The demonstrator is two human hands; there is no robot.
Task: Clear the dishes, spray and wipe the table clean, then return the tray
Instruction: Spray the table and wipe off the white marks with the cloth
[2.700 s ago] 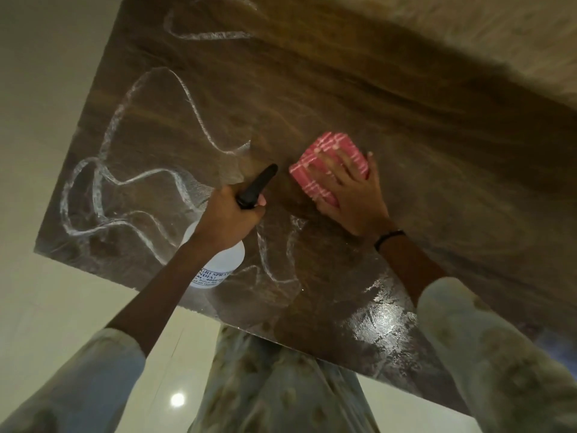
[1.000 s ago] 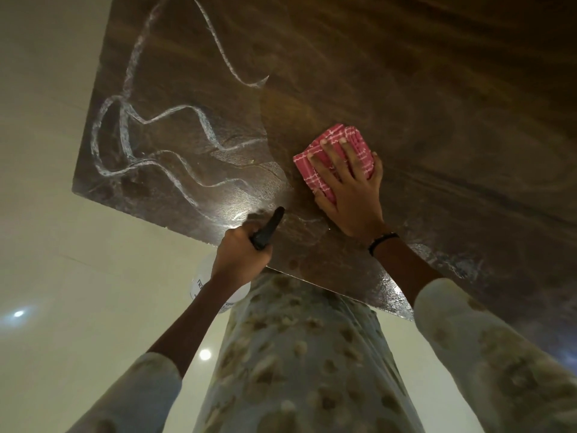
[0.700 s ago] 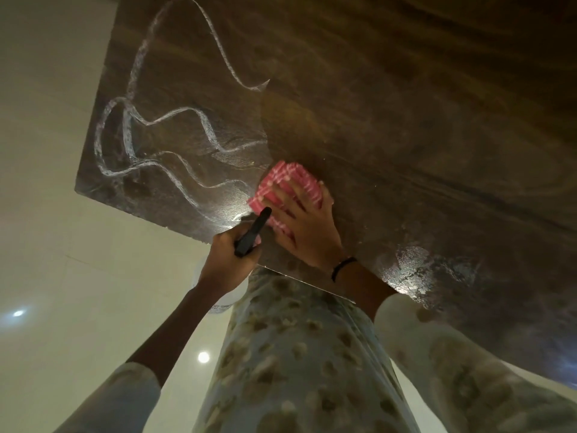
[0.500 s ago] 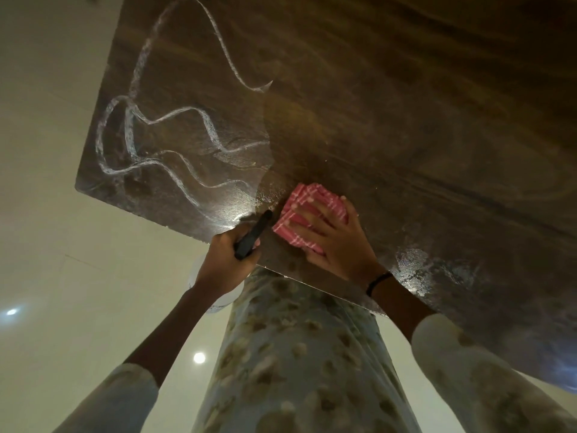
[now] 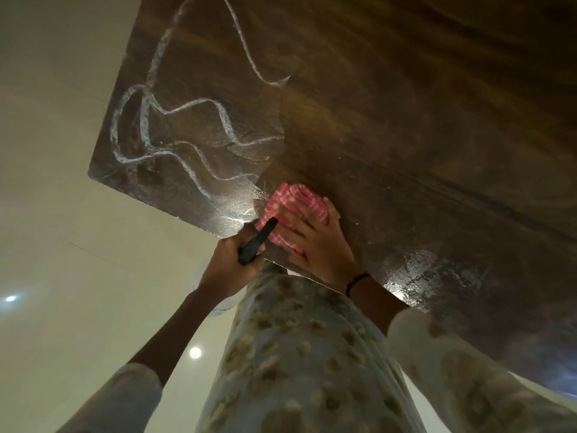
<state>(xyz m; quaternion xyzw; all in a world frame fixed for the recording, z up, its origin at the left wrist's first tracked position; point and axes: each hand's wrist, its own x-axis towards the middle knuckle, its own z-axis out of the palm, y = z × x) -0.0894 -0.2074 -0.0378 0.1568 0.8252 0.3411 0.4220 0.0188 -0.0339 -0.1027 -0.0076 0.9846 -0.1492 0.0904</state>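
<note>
spray bottle label mostly hidden, print too small to read

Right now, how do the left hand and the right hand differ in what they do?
The left hand grips the spray bottle off the table's edge; the right hand presses the pink cloth on the table. Left fingers are curled; right fingers lie spread.

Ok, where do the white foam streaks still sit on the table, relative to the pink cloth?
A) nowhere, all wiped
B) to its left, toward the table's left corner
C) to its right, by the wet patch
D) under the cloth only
B: the wavy foam streaks lie on the table left of and beyond the pink cloth, which the right hand presses flat; the left hand grips the spray bottle.
</note>
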